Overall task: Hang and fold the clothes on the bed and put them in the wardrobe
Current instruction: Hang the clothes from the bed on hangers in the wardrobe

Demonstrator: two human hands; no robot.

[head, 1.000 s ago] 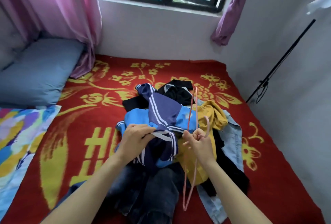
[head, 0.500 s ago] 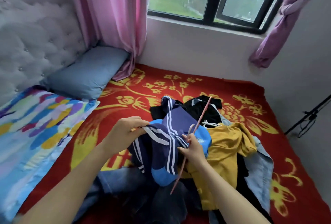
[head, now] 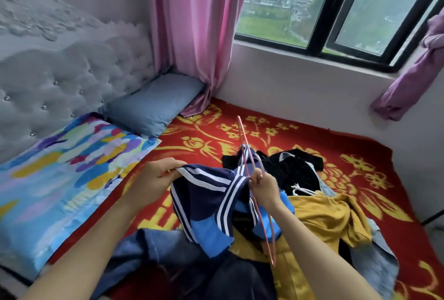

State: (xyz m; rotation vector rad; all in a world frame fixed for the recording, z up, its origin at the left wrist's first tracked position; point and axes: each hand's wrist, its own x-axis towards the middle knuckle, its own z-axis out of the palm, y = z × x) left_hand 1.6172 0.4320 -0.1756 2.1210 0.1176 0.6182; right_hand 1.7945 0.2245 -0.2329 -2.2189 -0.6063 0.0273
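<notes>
A navy and light-blue jacket with white stripes point(head: 204, 203) hangs between my hands above a pile of clothes on the red bed cover point(head: 360, 155). My left hand point(head: 158, 177) grips its striped edge on the left. My right hand point(head: 264, 186) holds a thin pink hanger point(head: 245, 146) by its middle and pinches the jacket's other edge; the hanger runs from up near the pillow side down past my wrist. The pile holds a mustard garment point(head: 324, 218), black clothing point(head: 295, 170), blue jeans point(head: 149, 247) and a pale denim piece point(head: 382, 263).
A grey-blue pillow point(head: 153, 102) and a colourful patterned pillow point(head: 60, 170) lie at the tufted grey headboard point(head: 60, 78) on the left. Pink curtains point(head: 197, 35) hang by the window point(head: 336, 11). A purple cloth point(head: 413, 76) is knotted at the right wall.
My head has turned left and up, bringing the headboard into view. Both hands lifted the jacket higher, and the hanger now points up over it.
</notes>
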